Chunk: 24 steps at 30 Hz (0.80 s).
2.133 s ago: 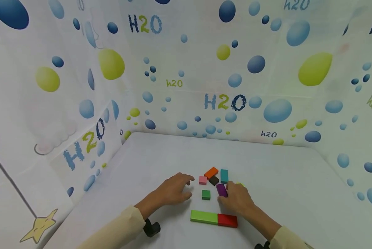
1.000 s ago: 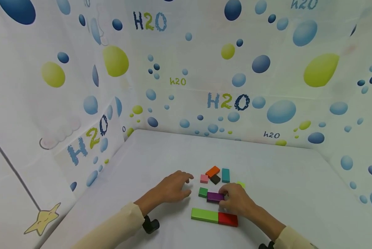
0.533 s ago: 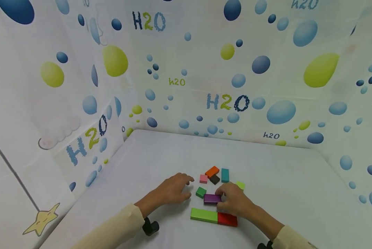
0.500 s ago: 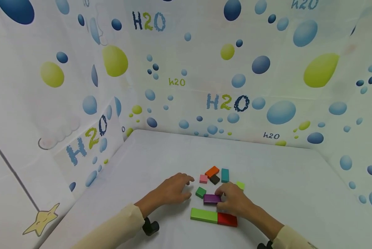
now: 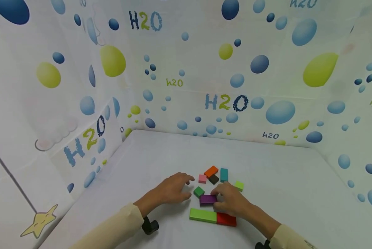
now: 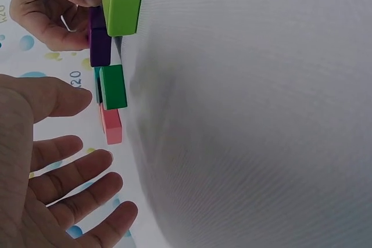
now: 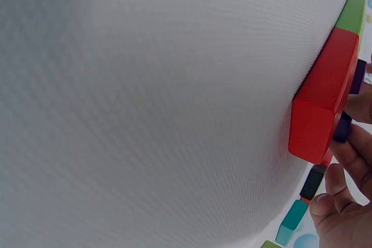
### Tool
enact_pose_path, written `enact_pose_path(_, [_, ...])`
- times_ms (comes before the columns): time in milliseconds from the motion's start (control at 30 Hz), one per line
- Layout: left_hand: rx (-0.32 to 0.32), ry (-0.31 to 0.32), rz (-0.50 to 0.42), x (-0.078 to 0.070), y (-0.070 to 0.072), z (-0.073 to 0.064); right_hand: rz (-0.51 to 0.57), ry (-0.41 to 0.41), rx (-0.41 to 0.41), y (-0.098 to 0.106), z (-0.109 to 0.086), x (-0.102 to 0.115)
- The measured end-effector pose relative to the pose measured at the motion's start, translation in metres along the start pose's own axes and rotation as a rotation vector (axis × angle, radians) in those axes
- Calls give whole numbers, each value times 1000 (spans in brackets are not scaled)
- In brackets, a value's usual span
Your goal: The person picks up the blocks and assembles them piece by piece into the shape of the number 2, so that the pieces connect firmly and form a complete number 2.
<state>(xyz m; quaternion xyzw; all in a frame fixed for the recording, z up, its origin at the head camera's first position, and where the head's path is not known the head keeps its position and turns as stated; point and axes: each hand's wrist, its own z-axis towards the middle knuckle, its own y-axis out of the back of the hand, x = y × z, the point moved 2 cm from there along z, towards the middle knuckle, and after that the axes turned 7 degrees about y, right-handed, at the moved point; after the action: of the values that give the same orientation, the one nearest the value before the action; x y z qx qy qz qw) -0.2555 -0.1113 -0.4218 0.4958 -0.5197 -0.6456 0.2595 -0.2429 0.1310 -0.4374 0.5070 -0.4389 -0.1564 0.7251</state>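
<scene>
Backdrop [image 5: 201,77]: "H2O" printed several times in large letters, "h2O" in smaller ones, among blue and lime drops. No brand can be read; no label is seen on any block.

White counter [image 5: 276,186]: all blocks are grouped around its middle.

Left hand [image 5: 171,188]: fingers released and spread, nothing held, kept just left of the cluster. Right hand [image 5: 231,200]: purple block [image 5: 208,200] is pinched at its right end, thumb on the near side, finger on the far side.

Lime bar [image 5: 203,215]: laid nearest, crosswise, with red block [image 5: 226,219] butted against its right end. Purple block is held just far of that pair, roughly parallel; whether the counter is touched by it cannot be told.

Step in hand, as judged: purple block being positioned. Next move seems to call for a level grip and a careful set-down, with green cube [image 5: 199,192] not nudged. That cube is at purple's far left corner; contact cannot be told.

Far side: orange block [image 5: 211,171] tilted, teal block [image 5: 224,175] to its right. Dark block [image 5: 213,179] is between them, slightly nearer. Smallest: yellow-green block [image 5: 239,186] beyond the right hand, pink cube [image 5: 202,178] left of the dark one.
</scene>
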Motion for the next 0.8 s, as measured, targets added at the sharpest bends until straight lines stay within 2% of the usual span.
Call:
enact_pose_path(533, [-20, -44, 4, 3, -1, 0, -34, 46, 35, -8, 4, 4])
enact_pose_path(800, [-13, -23, 12, 4, -1, -1, -58, 65, 27, -10, 4, 3])
